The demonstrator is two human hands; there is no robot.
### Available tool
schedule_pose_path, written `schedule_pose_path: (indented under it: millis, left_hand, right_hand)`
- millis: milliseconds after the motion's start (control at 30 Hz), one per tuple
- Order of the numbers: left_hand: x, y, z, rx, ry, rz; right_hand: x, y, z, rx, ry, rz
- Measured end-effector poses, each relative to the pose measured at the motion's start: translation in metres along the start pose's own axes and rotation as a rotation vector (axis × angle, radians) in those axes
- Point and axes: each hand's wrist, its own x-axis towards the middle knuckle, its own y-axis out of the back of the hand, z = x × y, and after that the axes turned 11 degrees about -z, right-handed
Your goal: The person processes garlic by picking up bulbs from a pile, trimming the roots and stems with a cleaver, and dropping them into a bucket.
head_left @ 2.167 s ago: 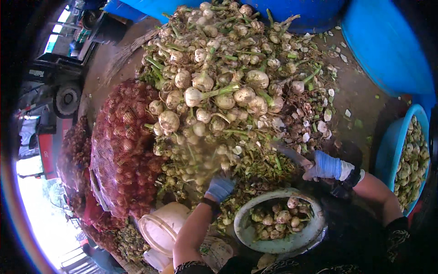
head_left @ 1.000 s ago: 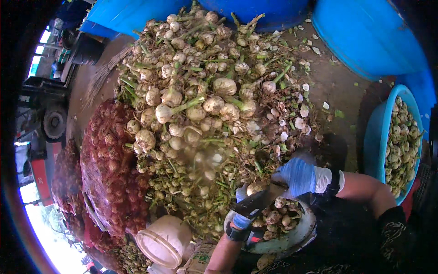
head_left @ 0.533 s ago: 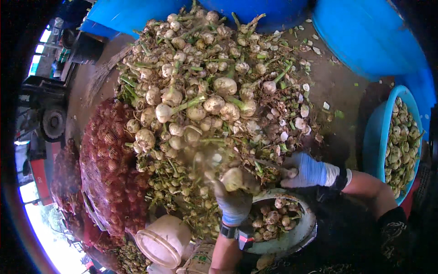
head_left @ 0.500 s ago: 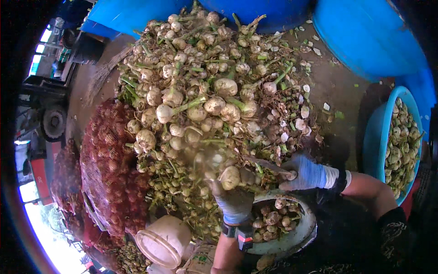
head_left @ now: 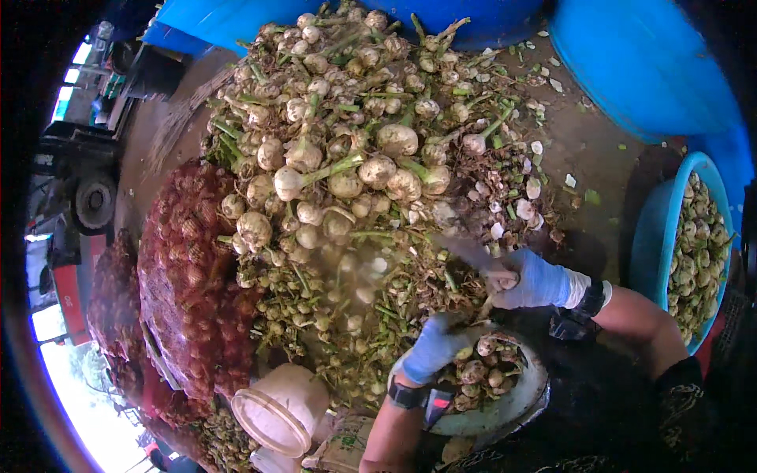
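Note:
My right hand (head_left: pixel 532 281), in a bluish-white glove, is closed around a knife (head_left: pixel 467 254); its blade is smeared by motion and points up and to the left. My left hand (head_left: pixel 432 348), gloved the same way, is over the left rim of a pale basin (head_left: pixel 540 386). Its fingertips are blurred and turned toward the right hand, so I cannot make out whether they hold anything. Inside the basin lie several trimmed garlic bulbs (head_left: pixel 475 372). Beyond both hands rises a large heap of dirty garlic bulbs (head_left: pixel 344 183) with green stalks, and cut stems and peel lie around it.
Red net sacks of bulbs (head_left: pixel 189 260) stand at the left. A whitish bucket (head_left: pixel 285 402) lies tilted near the front. At the right is a light-blue tub (head_left: pixel 650 236) full of cut pieces. Big blue barrels (head_left: pixel 631 63) line the back.
My left hand has moved right and back over the basin; the garlic bulb it held before no longer shows. The right hand with the knife has shifted slightly, its blade now angled farther upward.

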Motion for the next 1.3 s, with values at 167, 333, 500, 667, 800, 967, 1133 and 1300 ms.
schedule_pose_path:
  millis: [167, 333, 500, 667, 800, 967, 1133, 1300]
  left_hand:
    - [0.002, 0.010, -0.025, 0.570, 0.029, 0.261]
    - [0.001, 0.002, -0.010, 0.795, -0.084, 0.382]
    - [-0.027, 0.004, 0.003, 0.890, -0.274, -0.148]
    - [-0.024, 0.094, -0.074, 0.169, 0.033, 0.559]
    - [0.003, 0.181, -0.115, 0.561, 0.231, 1.016]
    - [0.054, 0.165, -0.097, 0.738, 0.625, 0.977]
    - [-0.007, 0.209, -0.161, 0.357, -0.117, 1.075]
    - [0.003, 0.147, -0.097, -0.157, -0.287, 0.825]
  right_hand:
    - [0.007, 0.004, -0.008, -0.296, -0.122, 0.051]
    - [-0.001, -0.010, 0.018, -0.393, -0.320, -0.219]
    - [-0.015, 0.000, 0.048, -0.615, -0.648, -0.553]
    - [-0.001, 0.004, 0.041, -0.244, -0.724, -0.338]
    - [0.006, -0.001, 0.034, -0.207, -0.680, -0.318]
    - [-0.011, 0.008, 0.069, -0.318, -0.641, -0.223]
    - [0.012, -0.007, 0.035, -0.342, -0.600, -0.272]
    - [0.003, -0.003, 0.033, -0.571, -0.424, -0.202]
